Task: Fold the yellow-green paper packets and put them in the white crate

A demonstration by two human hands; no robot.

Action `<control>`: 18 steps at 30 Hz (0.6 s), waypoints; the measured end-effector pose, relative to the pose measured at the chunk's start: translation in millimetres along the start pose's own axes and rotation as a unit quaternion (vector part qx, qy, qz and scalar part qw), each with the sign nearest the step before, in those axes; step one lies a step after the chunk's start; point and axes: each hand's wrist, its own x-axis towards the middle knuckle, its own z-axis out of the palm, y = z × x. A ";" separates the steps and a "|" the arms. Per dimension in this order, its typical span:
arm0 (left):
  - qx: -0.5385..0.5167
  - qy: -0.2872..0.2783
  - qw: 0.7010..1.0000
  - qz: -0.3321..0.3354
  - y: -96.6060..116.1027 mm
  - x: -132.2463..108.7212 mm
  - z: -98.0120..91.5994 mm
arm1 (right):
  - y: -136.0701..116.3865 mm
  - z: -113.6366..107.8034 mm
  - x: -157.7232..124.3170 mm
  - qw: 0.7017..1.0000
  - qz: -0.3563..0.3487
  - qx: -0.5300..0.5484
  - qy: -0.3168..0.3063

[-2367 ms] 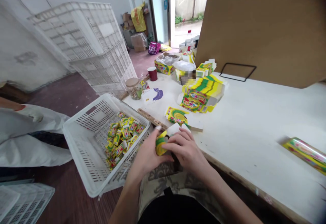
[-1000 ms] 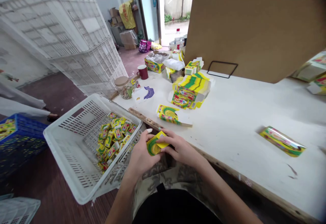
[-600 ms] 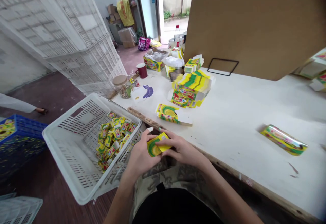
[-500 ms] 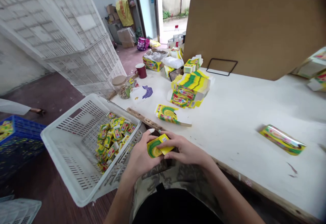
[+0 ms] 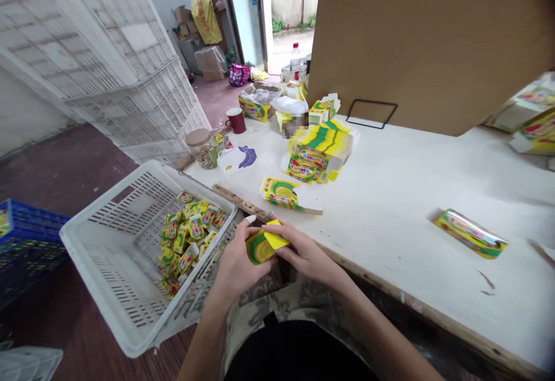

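Observation:
Between my two hands, just off the table's near edge, is a small yellow and green carton [image 5: 260, 247]. My left hand [image 5: 238, 262] is closed around its left side, a white cover on one fingertip. The fingers of my right hand [image 5: 301, 248] press on a yellow flap at the carton's right end. Left of my hands, a white plastic crate [image 5: 104, 288] holds many small printed cartons [image 5: 186, 239]. On the table ahead lie a flattened carton [image 5: 284, 193] and a stack of flat cartons [image 5: 318, 152].
A long printed packet [image 5: 470, 233] lies on the white table [image 5: 403, 196] at right. Behind stands a large cardboard sheet [image 5: 416, 45]. A lidded jar [image 5: 202, 150] and a dark red mug [image 5: 236, 121] stand near the left edge. Tall white crates [image 5: 108, 51] and a blue crate [image 5: 34, 248] are at left.
The yellow flap at the carton's end is now more upright under my right fingers. My view has shifted slightly; both hands still hold the carton.

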 end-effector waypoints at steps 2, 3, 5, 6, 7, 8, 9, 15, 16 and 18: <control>0.000 -0.003 1.000 0.010 0.0 0.5 -0.3 | 1.5 1.4 -1.7 1.000 0.000 -0.021 0.011; -0.001 -0.005 1.000 0.011 -0.4 0.4 0.3 | 2.3 2.1 -2.7 0.999 0.002 -0.042 0.003; -0.007 -0.010 1.000 0.005 -1.7 -0.4 1.5 | 2.7 1.8 -4.0 0.995 0.007 -0.090 -0.030; -0.012 -0.015 1.000 0.001 -2.3 -1.0 1.7 | 2.0 -0.1 -4.0 0.993 0.006 -0.110 -0.048; -0.016 -0.023 1.000 -0.002 -2.5 -1.6 1.5 | 0.6 -3.1 -3.3 0.991 0.003 -0.120 -0.062; -0.021 -0.031 0.999 -0.003 -2.3 -2.1 0.9 | -1.4 -7.4 -2.1 0.990 -0.004 -0.122 -0.073; -0.024 -0.040 0.999 -0.002 -1.6 -2.4 0.2 | -3.8 -12.3 -0.5 0.990 -0.015 -0.113 -0.085; -0.008 -0.049 0.999 0.013 5.0 -1.1 -1.2 | -10.5 -21.1 4.8 0.993 -0.009 -0.046 -0.110; 0.001 -0.036 0.999 0.016 4.9 -0.9 -0.4 | -9.0 -16.5 4.0 0.995 0.009 -0.044 -0.084; 0.015 -0.011 1.000 0.022 3.4 -0.8 2.6 | -5.1 -5.2 2.0 0.999 0.035 -0.028 -0.022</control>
